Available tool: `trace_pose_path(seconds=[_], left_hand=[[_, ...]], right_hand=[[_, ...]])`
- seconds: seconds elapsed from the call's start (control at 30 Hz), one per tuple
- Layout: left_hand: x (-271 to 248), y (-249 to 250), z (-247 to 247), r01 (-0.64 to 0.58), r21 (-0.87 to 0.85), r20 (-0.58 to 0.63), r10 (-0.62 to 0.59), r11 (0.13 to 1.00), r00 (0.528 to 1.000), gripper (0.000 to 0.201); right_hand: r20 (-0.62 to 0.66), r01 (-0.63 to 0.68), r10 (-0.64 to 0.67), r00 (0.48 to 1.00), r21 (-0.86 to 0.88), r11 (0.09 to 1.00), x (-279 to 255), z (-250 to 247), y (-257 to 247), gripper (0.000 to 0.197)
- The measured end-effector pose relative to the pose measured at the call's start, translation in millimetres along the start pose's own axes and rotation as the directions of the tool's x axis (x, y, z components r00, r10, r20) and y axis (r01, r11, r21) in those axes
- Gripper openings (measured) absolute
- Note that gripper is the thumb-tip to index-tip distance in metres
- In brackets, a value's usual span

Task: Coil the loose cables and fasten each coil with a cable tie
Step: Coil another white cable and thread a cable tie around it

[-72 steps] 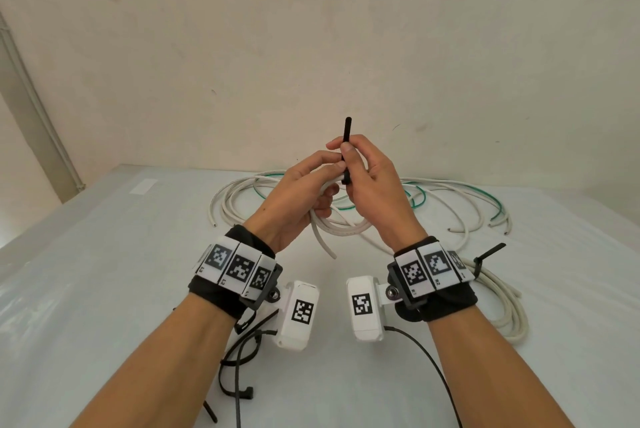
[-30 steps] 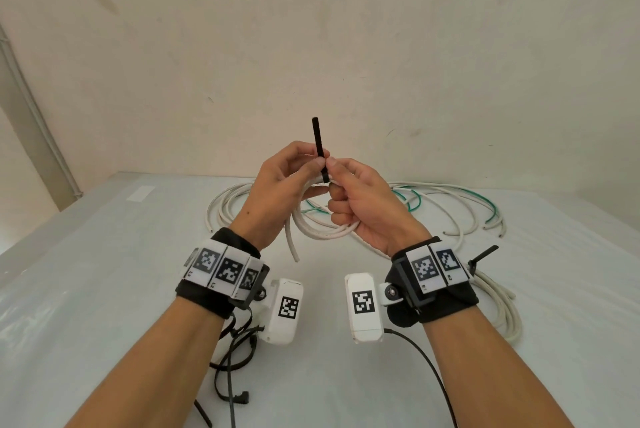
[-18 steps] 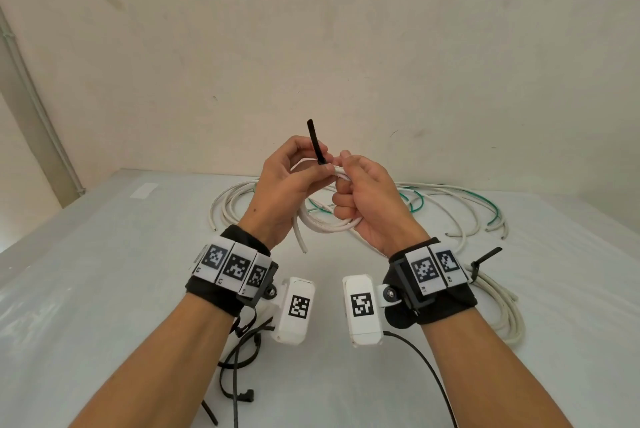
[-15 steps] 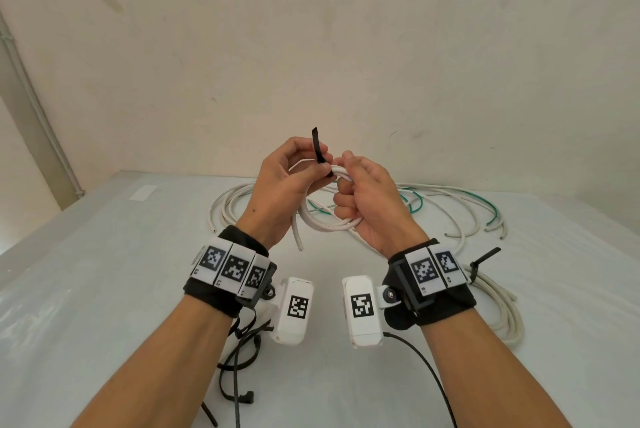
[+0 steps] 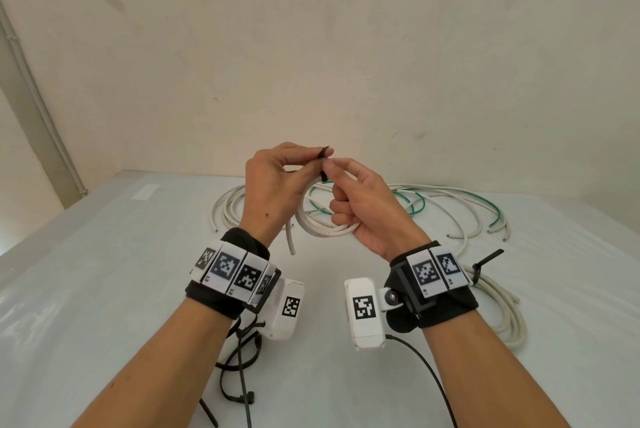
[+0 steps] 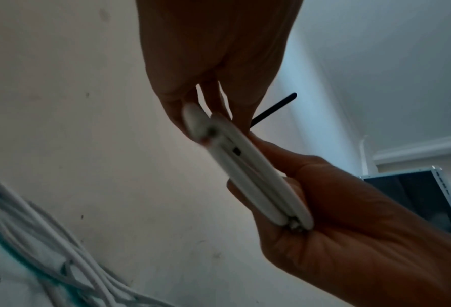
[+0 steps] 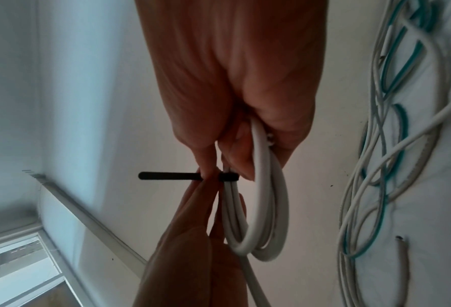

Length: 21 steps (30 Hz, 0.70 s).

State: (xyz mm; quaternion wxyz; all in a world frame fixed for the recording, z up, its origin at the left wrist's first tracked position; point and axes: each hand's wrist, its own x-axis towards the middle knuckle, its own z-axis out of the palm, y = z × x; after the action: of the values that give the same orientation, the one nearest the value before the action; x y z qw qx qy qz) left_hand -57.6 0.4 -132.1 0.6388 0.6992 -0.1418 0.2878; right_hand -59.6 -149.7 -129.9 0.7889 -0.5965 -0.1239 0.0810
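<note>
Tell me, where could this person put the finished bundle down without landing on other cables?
Bare table lies left of the left hand, before the loose cables at the back. More lies at the far right, beyond the tied coil. The black ties crowd the near middle.

A small coil of white cable [image 5: 320,219] is held up above the table, a black cable tie [image 7: 228,177] wrapped around its strands. More loose white and green cables [image 5: 450,200] sprawl on the table behind it.
</note>
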Motion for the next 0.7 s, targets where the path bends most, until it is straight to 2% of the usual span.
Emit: trace_pose_path(seconds=[0.3, 0.5, 0.7], left_hand=[[4, 2, -5, -0.151, 0.256, 0.011, 0.153, 0.955, 0.988, 0.014], [8, 7, -2, -0.157, 0.300, -0.013, 0.169, 0.941, 0.986, 0.014], [12, 13, 8, -0.247, 0.383, 0.111, 0.221, 0.890, 0.969, 0.018]], right_hand=[[0.040, -0.030, 0.031, 0.999, -0.023, 0.999, -4, 6, -2, 0.006], [0.065, -0.064, 0.066, 0.996, -0.039, 0.997, -1, 2, -7, 0.006], [0.010, -0.100, 0.100, 0.995, 0.018, 0.995, -4, -3, -15, 0.014]])
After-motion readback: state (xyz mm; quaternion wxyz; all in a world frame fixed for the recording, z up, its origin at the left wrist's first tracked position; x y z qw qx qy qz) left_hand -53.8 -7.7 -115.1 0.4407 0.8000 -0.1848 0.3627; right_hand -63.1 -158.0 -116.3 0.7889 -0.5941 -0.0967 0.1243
